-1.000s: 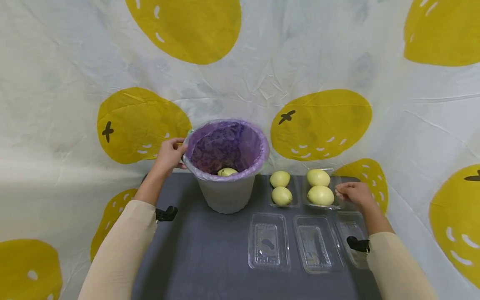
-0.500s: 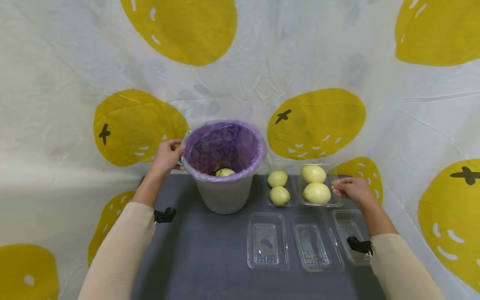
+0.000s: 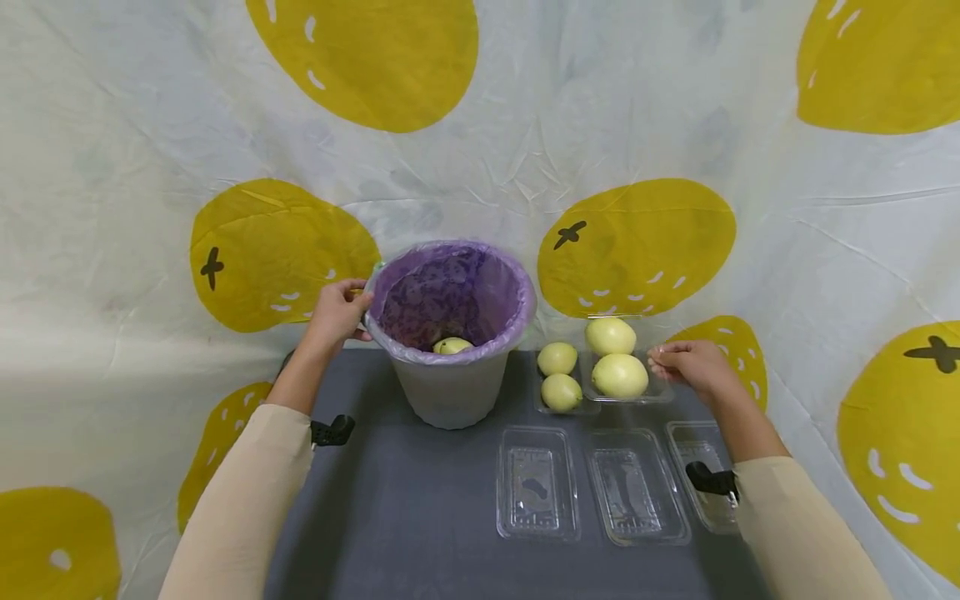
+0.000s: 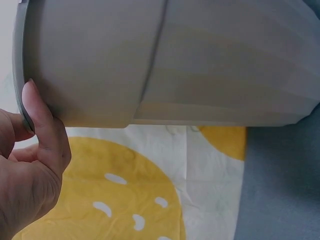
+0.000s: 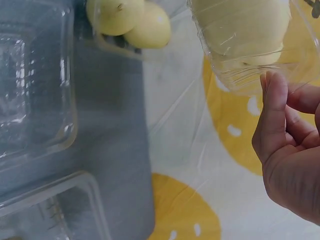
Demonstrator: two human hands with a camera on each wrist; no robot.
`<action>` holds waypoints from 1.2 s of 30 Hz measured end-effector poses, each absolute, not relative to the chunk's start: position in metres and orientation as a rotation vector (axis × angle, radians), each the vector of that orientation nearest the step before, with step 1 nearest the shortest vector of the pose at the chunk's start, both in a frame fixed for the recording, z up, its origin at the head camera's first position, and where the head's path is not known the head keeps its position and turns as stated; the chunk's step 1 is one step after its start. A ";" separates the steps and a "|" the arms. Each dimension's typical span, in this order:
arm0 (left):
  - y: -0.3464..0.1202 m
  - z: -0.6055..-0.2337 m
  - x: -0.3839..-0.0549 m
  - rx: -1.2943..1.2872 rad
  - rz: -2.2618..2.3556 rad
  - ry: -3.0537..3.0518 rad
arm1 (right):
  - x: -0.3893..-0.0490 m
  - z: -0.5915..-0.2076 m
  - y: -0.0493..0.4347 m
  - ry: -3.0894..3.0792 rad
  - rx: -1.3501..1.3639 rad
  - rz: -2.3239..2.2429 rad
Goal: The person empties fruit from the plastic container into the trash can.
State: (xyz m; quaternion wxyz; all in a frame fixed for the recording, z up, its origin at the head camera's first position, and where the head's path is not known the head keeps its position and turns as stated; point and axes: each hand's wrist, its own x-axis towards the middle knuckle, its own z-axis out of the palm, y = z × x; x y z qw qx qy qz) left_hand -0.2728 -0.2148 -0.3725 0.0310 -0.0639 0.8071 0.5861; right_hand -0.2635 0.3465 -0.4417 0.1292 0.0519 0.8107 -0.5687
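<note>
At the bin's left rim, my left hand (image 3: 336, 315) pinches the edge; in the left wrist view the thumb lies outside the bin wall (image 4: 100, 65). The bin (image 3: 450, 393) stands upright, lined with a purple plastic bag (image 3: 495, 287), and a pale yellow fruit (image 3: 452, 345) shows inside. My right hand (image 3: 696, 367) pinches the right edge of a clear plastic container (image 3: 660, 390) bearing two pale yellow fruits (image 3: 619, 376). In the right wrist view this container (image 5: 242, 82) is raised and tilted. Left of it, a second clear container (image 3: 542, 408) holds two smaller yellow fruits (image 3: 561, 392).
Three clear plastic trays without fruit line the front right of the dark table (image 3: 420, 517): a left tray (image 3: 504, 483), a middle tray (image 3: 667, 492) and a right tray (image 3: 678, 450), partly behind my right arm. A lemon-print cloth (image 3: 465, 158) hangs close behind.
My right hand has moved left and slightly up, carrying the container with its two fruits closer to the other filled container. My left hand stays on the bin rim.
</note>
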 end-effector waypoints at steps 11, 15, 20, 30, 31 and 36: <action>-0.214 -0.371 -0.271 -0.193 1.821 2.473 | -0.271 -0.412 0.330 2.366 0.049 -1.642; -0.215 -0.369 -0.271 -0.180 1.815 2.481 | -0.273 -0.397 0.323 2.338 0.027 -1.687; -0.215 -0.370 -0.271 -0.183 1.807 2.479 | -0.276 -0.375 0.316 2.297 0.049 -1.719; -0.216 -0.370 -0.272 -0.182 1.811 2.479 | -0.282 -0.340 0.303 2.294 0.008 -1.732; -0.216 -0.370 -0.271 -0.182 1.811 2.479 | -0.283 -0.337 0.302 2.297 -0.001 -1.728; -0.215 -0.371 -0.271 -0.180 1.810 2.486 | -0.286 -0.321 0.292 2.335 -0.005 -1.681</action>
